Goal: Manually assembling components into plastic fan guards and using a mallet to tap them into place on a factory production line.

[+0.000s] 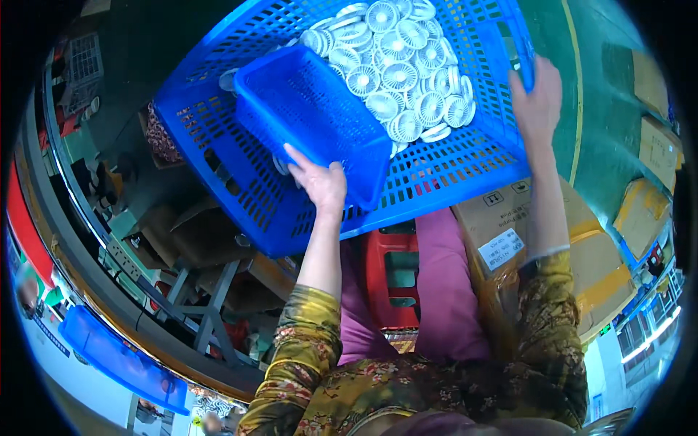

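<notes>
A large blue perforated basket [429,174] is in front of me, tilted, with many white round fan-grille-like discs [400,76] heaped on its far right side. A smaller, deep blue basket [313,109] sits inside its left part, and no discs show inside it. My left hand [318,182] grips the near wall of the small basket, with some of the fingers out of sight. My right hand [538,102] is closed round the right rim of the large basket. A few discs peek out beside the small basket's left side.
A taped cardboard box [476,218] stands by my right leg, and a red plastic stool [392,276] is beneath the basket. More cartons [640,218] lie on the green floor at right. A bench with a power strip [123,260] runs along the left, near a blue bin [123,363].
</notes>
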Demonstrator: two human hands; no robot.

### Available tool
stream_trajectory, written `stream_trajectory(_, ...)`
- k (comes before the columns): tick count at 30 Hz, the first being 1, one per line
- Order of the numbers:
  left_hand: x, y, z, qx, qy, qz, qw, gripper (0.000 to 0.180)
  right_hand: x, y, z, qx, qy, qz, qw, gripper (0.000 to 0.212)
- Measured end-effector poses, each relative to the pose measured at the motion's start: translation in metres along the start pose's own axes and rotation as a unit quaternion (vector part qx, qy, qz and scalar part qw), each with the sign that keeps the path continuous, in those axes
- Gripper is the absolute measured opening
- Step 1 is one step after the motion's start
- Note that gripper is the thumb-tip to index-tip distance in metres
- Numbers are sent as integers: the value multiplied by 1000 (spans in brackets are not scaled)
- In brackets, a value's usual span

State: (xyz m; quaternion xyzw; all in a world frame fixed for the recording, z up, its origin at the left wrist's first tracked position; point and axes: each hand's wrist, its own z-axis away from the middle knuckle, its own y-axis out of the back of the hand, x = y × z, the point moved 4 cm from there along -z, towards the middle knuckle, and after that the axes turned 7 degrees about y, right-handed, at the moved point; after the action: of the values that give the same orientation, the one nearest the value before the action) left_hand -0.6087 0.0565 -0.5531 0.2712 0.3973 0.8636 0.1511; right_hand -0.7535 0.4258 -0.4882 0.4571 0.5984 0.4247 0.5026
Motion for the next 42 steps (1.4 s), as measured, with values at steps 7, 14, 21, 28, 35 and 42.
stream_trajectory(7, 8, 7, -5, -195, -142, 153, 958, 72, -208, -138, 115, -506, -147, -551, 647, 113)
stream_trajectory(14, -39, 77, -47, -157, -110, 163, 968, 47, -316, -158, 137, -446, -48, -369, 814, 33)
stream_trajectory(21, -118, 148, -90, 181, 172, -93, 964, 53, -240, -105, 106, -299, -164, -441, 830, 23)
stream_trajectory(28, -90, 180, -66, 118, 51, -80, 988, 48, -97, 8, 40, -199, -273, -542, 769, 38)
stream_trajectory(35, 86, 198, 81, 62, -8, -14, 998, 44, 28, 147, 6, -122, -256, -330, 901, 29)
stream_trajectory(42, 261, 194, 185, 26, -184, -286, 940, 43, 45, 187, 11, -15, -271, -242, 932, 29)
